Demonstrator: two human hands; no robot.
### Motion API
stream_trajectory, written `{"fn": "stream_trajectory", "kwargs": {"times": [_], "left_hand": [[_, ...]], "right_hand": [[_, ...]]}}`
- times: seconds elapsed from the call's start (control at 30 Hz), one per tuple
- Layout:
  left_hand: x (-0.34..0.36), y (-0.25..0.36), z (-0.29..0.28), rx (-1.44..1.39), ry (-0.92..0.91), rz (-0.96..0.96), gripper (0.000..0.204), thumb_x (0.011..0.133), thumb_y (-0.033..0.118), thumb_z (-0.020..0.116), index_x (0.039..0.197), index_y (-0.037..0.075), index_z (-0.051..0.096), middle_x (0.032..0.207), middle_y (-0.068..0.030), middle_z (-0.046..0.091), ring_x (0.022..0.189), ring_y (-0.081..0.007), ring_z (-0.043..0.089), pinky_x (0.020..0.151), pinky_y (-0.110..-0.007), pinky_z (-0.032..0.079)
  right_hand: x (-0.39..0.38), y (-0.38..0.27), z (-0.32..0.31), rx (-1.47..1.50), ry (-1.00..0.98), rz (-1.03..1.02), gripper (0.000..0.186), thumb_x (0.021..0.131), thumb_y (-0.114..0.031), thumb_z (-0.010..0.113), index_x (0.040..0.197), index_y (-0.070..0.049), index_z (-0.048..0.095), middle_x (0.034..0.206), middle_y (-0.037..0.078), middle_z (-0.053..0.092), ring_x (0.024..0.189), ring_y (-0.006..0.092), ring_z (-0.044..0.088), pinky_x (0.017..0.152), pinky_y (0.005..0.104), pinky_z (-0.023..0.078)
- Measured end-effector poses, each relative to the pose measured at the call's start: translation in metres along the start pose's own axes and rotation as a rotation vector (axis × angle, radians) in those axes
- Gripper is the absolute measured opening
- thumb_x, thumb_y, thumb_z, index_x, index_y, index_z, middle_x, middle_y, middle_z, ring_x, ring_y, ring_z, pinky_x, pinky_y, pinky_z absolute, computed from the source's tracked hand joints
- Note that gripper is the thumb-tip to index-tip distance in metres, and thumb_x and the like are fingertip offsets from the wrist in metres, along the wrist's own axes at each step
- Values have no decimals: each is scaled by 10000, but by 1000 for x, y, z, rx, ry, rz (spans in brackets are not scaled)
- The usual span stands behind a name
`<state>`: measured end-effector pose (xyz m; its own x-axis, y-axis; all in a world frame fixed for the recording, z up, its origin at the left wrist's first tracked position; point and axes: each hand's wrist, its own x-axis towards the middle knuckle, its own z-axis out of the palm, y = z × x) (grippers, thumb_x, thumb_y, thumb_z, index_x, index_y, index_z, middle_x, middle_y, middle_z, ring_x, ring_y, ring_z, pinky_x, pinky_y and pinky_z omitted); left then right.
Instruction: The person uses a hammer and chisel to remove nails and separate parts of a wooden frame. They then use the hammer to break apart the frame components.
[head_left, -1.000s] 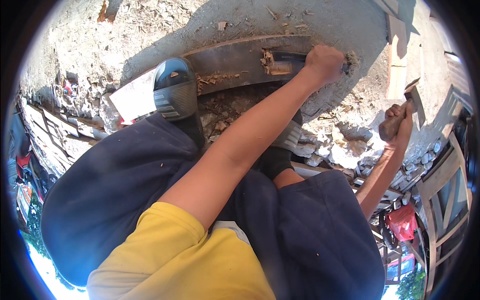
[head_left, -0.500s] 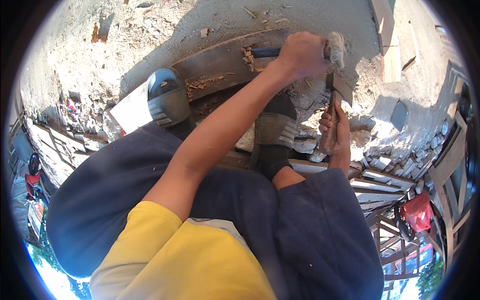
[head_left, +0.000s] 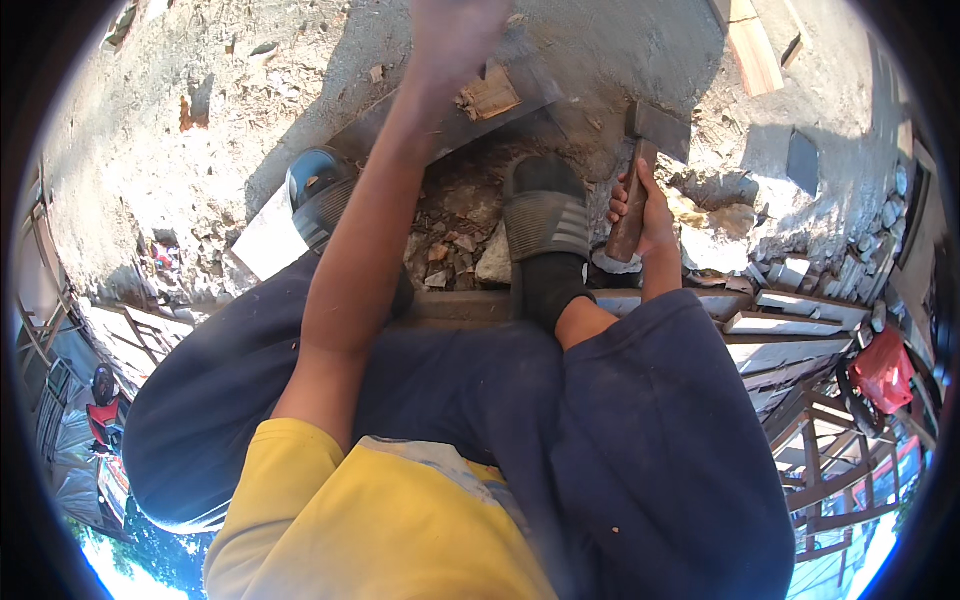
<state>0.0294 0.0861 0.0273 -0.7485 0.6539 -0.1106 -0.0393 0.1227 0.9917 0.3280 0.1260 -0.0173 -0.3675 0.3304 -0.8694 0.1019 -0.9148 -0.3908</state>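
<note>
My left hand [head_left: 455, 40] is high at the top, smeared by motion, so what it holds cannot be made out. Below it lies a dark board [head_left: 535, 85], with a pale splintered piece of wood [head_left: 490, 93] on it. My right hand [head_left: 650, 215] grips the wooden handle of a hammer-like tool [head_left: 630, 210], whose dark, flat head [head_left: 657, 130] points away from me. It is beside my right foot in a black slide sandal [head_left: 548, 212]. My left sandal [head_left: 320, 200] is partly hidden behind my left forearm.
Rubble [head_left: 455, 250] lies between my feet. Loose planks [head_left: 750, 50] lie at the upper right, and more timber [head_left: 790, 325] at the right beside a red plastic bag [head_left: 880, 370]. A pale board [head_left: 265, 240] is beside my left foot, and broken stones [head_left: 880, 230] line the right edge.
My left hand has moved up and leftward, away from where it was at the board's right end. My right hand has swung leftward with the tool, and the board looks shifted and tilted.
</note>
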Motion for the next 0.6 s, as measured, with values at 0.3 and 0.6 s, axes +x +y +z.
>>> {"fn": "stream_trajectory", "kwargs": {"times": [0.3, 0.6], "left_hand": [[-49, -29, 75, 414, -358, 323, 340, 608, 315, 749, 766, 24, 672, 702, -196, 649, 724, -363, 658, 693, -424, 535], [-38, -19, 74, 441, -295, 224, 337, 656, 327, 717, 846, 52, 672, 747, -172, 656, 742, -372, 638, 691, -445, 526]], "right_hand": [[5, 10, -9, -28, 20, 17, 408, 933, -487, 504, 962, -80, 494, 639, 17, 426, 503, 125, 436, 495, 287, 384], [2, 8, -6, -57, 59, -7, 408, 932, -479, 512, 949, -71, 514, 626, 10, 425, 501, 114, 421, 493, 269, 375]]}}
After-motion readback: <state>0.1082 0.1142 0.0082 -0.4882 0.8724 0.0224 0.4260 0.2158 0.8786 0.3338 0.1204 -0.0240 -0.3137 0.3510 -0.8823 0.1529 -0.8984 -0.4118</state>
